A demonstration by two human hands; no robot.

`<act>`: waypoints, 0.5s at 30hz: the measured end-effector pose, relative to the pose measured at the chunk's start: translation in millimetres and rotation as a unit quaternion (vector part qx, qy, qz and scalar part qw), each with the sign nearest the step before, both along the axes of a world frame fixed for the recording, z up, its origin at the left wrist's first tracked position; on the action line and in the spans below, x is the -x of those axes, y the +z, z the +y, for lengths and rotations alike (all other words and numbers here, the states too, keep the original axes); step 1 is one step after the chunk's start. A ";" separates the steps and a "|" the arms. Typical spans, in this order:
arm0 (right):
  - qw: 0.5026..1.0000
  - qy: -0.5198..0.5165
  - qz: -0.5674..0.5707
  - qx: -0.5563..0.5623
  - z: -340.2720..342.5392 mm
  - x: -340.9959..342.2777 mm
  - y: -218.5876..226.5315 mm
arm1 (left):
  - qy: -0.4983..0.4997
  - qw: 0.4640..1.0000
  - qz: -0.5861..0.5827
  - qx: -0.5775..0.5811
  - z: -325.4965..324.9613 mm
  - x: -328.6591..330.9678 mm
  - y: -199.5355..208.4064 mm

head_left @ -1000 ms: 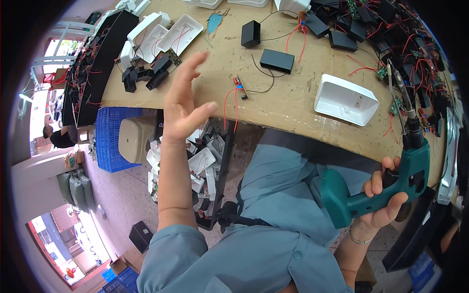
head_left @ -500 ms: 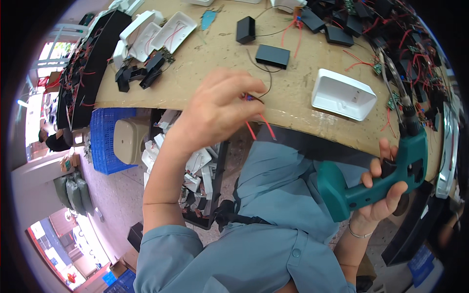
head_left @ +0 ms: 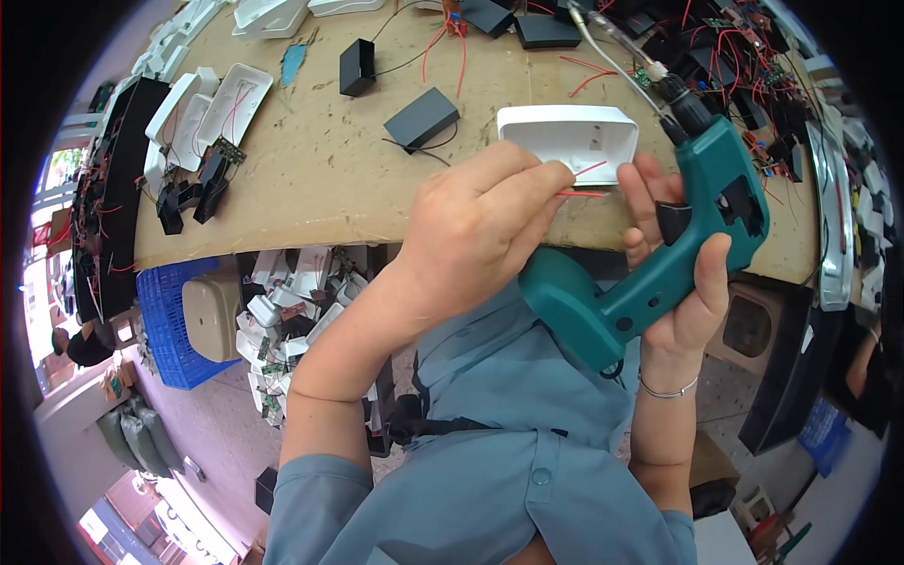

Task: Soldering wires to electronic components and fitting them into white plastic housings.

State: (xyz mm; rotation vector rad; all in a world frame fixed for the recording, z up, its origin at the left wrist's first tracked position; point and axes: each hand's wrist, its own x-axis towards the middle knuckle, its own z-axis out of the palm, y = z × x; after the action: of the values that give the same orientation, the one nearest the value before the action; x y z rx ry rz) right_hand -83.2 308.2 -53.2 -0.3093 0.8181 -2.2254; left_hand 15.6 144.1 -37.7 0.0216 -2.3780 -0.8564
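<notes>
Bench: tan and scuffed, the bench (head_left: 301,184) crosses the upper part of the frame; a blue perforated plastic crate (head_left: 179,325) stands on the floor at left.
Left hand: closed at the centre of the frame, the left hand (head_left: 471,221) pinches red wires (head_left: 586,194); what they run from is hidden behind the fingers.
Red wires: thin and smooth, ends pointing right, overlapping the white case in view; contact is impossible to tell. Probably light and flexible, weakest at the joints, so better held by the insulation than tugged.
Right hand: at right of centre, the right hand (head_left: 683,320) curls loosely round the grip of a green pistol-shaped tool (head_left: 650,292), fingers near its black trigger (head_left: 671,221).
Green tool: hard moulded plastic, bulbous butt, slim metal front end aimed up and left. Likely the heaviest thing held; the grip suits the palm, while the front looks more delicate.
White case: open, glossy, stiff, round-cornered, the white case (head_left: 541,141) seems light and slippery; its walls offer a hold.
Black box: matt and square-edged, the black box (head_left: 421,118) lies upper centre beside a thin dark lead.
</notes>
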 end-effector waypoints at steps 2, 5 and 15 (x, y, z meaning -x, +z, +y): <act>1.000 -0.007 0.029 0.007 8.1 2.2 0.7 | 0.035 0.999 0.006 0.016 3.5 4.0 -0.1; 0.998 0.001 0.067 0.002 28.2 7.0 0.5 | 0.031 0.999 -0.019 0.025 6.7 3.6 4.5; 0.982 -0.053 0.166 -0.074 68.9 -12.3 7.1 | 0.029 0.999 -0.015 -0.010 13.9 4.6 5.3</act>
State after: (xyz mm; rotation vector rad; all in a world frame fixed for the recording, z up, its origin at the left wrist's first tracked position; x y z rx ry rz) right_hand -70.9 377.1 -46.1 -0.5887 1.1962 -2.2267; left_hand 11.1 157.9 -32.4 0.1128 -2.3846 -0.8580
